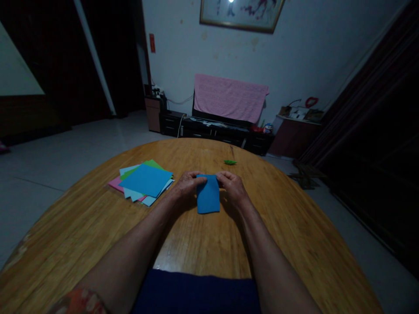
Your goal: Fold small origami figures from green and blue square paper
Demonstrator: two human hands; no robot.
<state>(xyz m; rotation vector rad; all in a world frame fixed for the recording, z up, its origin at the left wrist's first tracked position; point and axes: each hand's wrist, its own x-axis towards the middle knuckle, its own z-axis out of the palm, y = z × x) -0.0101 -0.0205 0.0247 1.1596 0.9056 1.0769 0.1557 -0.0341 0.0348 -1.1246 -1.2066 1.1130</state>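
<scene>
Between my two hands is a blue sheet of paper [208, 196], a narrow upright rectangle that looks folded. My left hand [188, 184] pinches its upper left side, the thumb lying across the front. At the upper right corner, my right hand [233, 185] grips the paper between thumb and fingers. The fingers behind the sheet are partly hidden. To the left lies a loose stack of coloured paper [145, 179], blue on top, with green, pale blue and pink sheets sticking out. Beyond my right hand sits a small green folded paper piece [230, 162].
Everything rests on a round wooden table [278, 244]. A dark blue cloth [196, 293] is at the near edge. Past the table stand a low black cabinet [214, 132] and a screen-like shape under a pink towel [231, 97]. A framed picture [242, 15] hangs on the wall.
</scene>
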